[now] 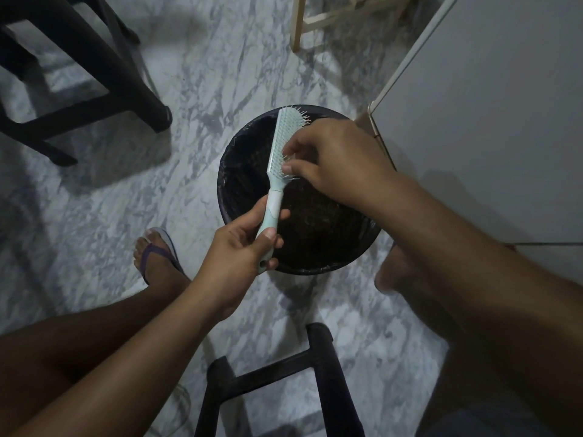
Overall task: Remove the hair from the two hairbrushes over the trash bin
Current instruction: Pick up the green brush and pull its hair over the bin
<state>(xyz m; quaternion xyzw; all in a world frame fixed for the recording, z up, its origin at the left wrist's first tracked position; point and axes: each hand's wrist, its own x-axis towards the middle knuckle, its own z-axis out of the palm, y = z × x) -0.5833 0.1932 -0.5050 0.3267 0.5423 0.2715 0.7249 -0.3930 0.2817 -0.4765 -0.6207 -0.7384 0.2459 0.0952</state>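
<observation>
The left hand [239, 247] is gripping the lower handle of a pale mint-green hairbrush [277, 171], the fingers curled around it and the thumb [268, 233] lying along its front, so that the brush is standing nearly upright with its head tilted slightly away from the person. The right hand [337, 162] is reaching in from the right, its thumb and fingertips pinched together among the bristles near the lower part of the brush head; whether any hair is caught between them cannot be told. The brush is being held directly above the trash bin [233, 159], a round dark container lined with a black bag, the brush head lying over the bin's far rim and the handle over its near left rim. The bin is standing on a grey-veined marble floor [189, 74], touching or just beside the lower corner of a white cabinet [489, 105] on the right. A sandalled foot [154, 257] is resting on the floor to the left of the bin. A dark stool [79, 83] is standing at the upper left, another dark frame [284, 373] is lying near the bottom edge, and pale wooden legs [303, 23] are showing at the top.
</observation>
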